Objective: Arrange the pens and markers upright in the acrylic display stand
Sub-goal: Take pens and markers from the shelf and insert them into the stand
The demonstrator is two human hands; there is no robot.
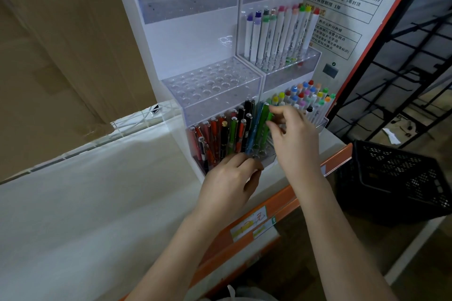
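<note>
Pinched near its top by the right hand (291, 134), a green pen (264, 124) stands in the acrylic display stand (195, 32), lowest tier by the shelf's front edge; the left hand (230, 176) curls at the pens' bases, grip unclear. Light, stiff, slick barrel: best held mid-shaft

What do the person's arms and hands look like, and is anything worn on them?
Both the left hand and the right hand are bare: no gloves, rings, watch or bracelet show. The forearms are uncovered too, with no sleeve in view up to the frame's lower edge. No markings are visible on them.
</note>
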